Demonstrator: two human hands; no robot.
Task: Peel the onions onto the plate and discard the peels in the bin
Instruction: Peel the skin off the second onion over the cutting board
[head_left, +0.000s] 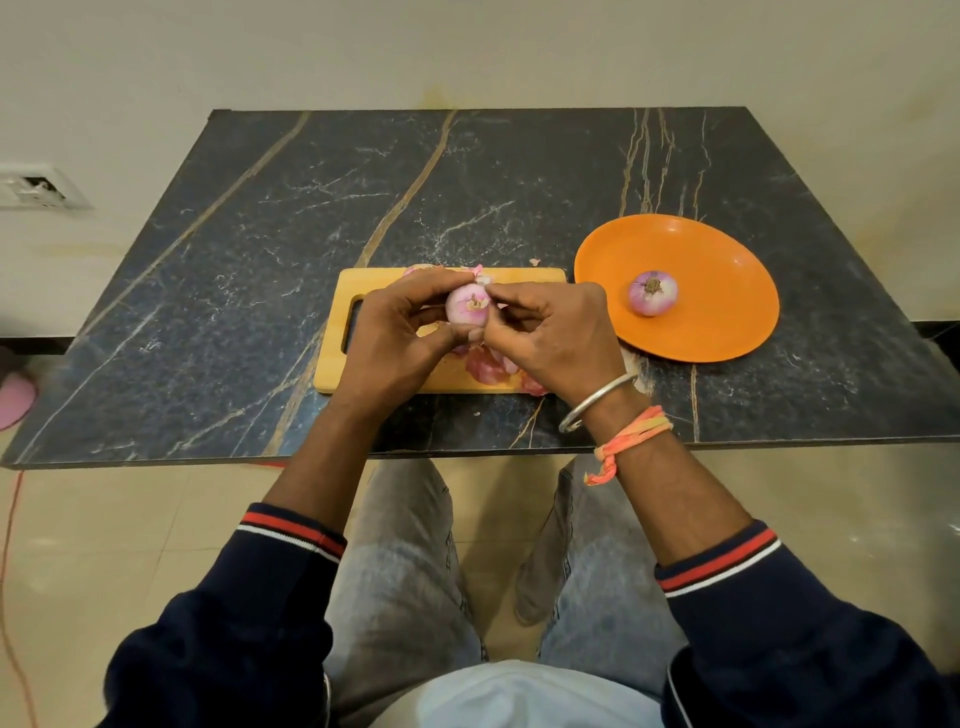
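One peeled onion (653, 292) sits on the orange plate (727, 322); a second onion (467, 306) is over the wooden chopping board (332, 366), the left hand (395, 338) curled round it in a close grip, the right hand (550, 338) pinching skin at its top. Peeling seems midway; next the last skin must tear free, then the loose peels (485, 366) on the board need a bin, none in view.

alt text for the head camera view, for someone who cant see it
The left hand holds a partly peeled onion while the right hand pinches its skin, above a wooden cutting board strewn with loose peels. To the right, a peeled onion sits on an orange plate on a dark marble table.
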